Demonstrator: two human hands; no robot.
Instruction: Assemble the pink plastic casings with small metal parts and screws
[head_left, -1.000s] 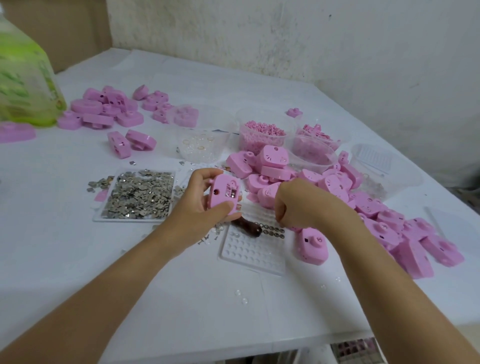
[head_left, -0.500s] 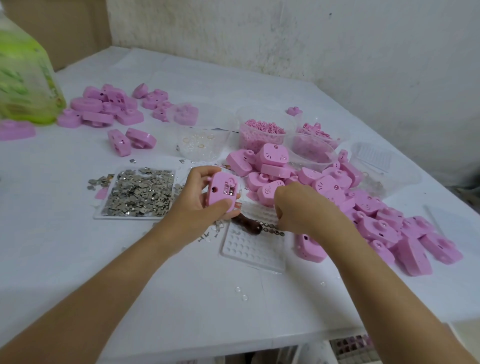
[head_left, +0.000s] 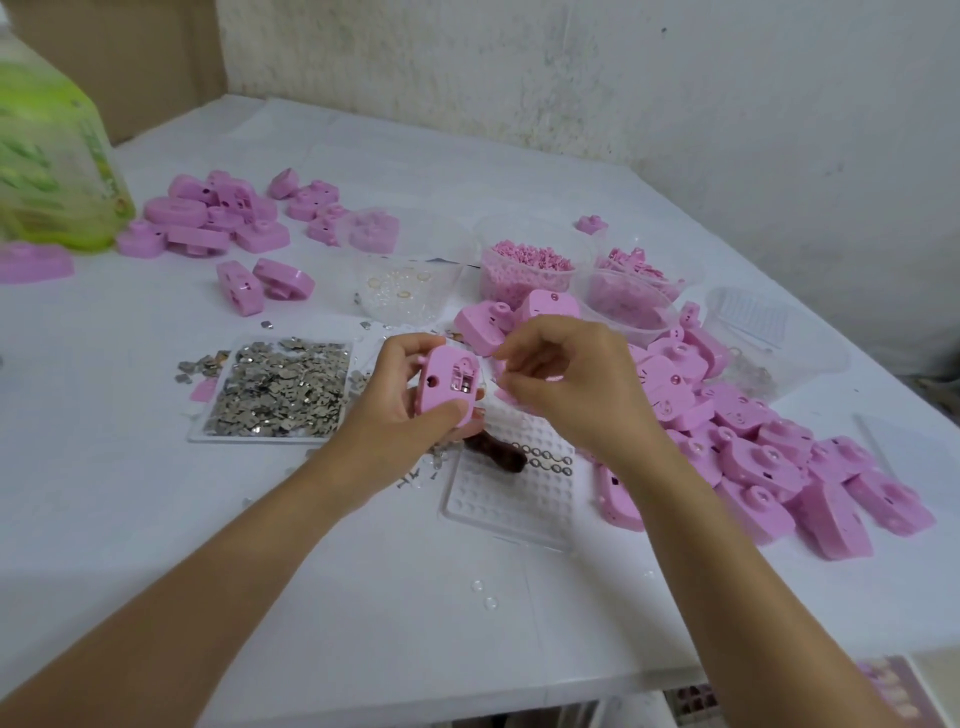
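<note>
Only one casing (head_left: 448, 388) held, left hand (head_left: 389, 415), right hand (head_left: 566, 384) curled

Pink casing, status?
Left hand grips pink casing, metal part in its slot. Right hand pinched beside it, contents too small to tell. Nothing between them.

Glossy pink plastic casing (head_left: 447, 387), shiny metal parts (head_left: 280, 387), matt white table (head_left: 363, 597), rough wall (head_left: 571, 78)
</note>
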